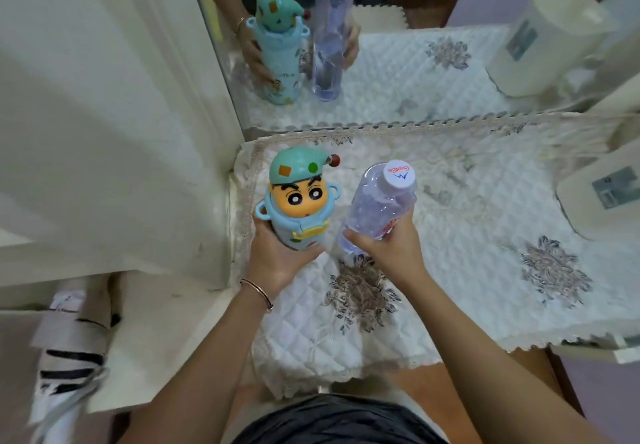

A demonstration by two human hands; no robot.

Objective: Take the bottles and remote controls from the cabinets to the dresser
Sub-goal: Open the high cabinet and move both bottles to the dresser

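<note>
A person stands at the front edge of the dresser (604,354), whose top is covered by a cream quilted cloth (467,270) with grey flower motifs and lace trim. The left hand (277,256), a thin bangle (258,293) on its wrist, grips the cartoon bottle (298,201), a pale blue flask with a yellow face and a green cap for a lid; its fingers (264,232) curl around the lower body of the flask, near the dresser's back left corner. Just beside it, toward the middle, the right hand (388,249) holds the clear water bottle (377,204) with its thumb and fingers wrapped around the lower half, the white cap tilted slightly to the right. The two bottles stand close together without touching. The mirror (398,104) along the back edge reflects both, their bottoms apparently down on the cloth. A white container (602,197) sits at the right edge, well apart from the bottles.
</note>
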